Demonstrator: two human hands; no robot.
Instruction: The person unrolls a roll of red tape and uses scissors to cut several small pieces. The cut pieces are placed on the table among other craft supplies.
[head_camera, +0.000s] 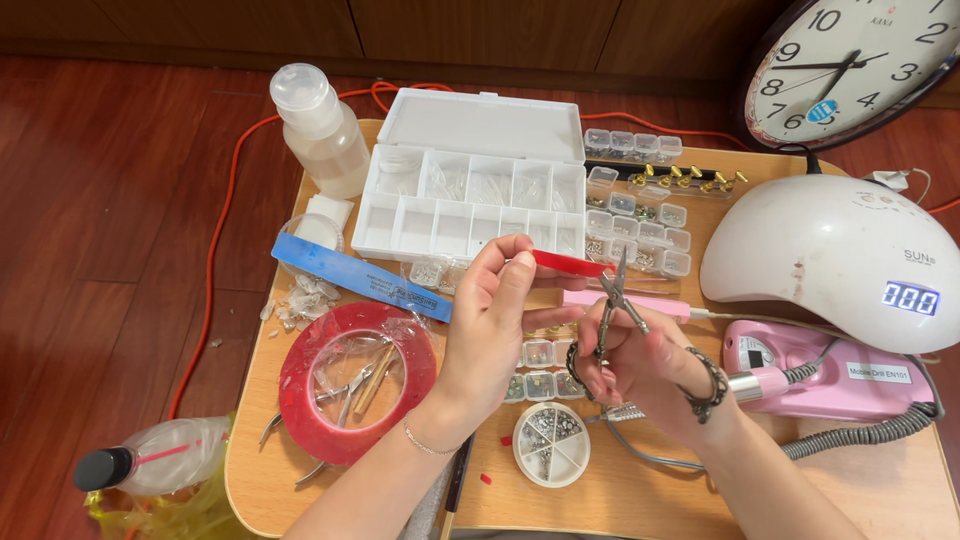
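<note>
Holding a strip of red tape pinched between thumb and fingertips, the left hand is raised above the middle of the counter. The right hand is closed around the loops of small metal scissors, whose blades point up and meet the tape near its right end. A dark beaded bracelet circles the right wrist, a thin chain the left.

Left of the hands lies a large roll of red tape with metal tools inside its ring, and a blue nail file slants just beyond it. Far from the hands sits an open white compartment box, with a clear plastic bottle to its left and small clear bead boxes to its right. A round divided dish of tiny pieces lies near, between the forearms. On the right stand a white dome-shaped nail lamp and a pink drill unit. A wall clock leans at the far right.
</note>
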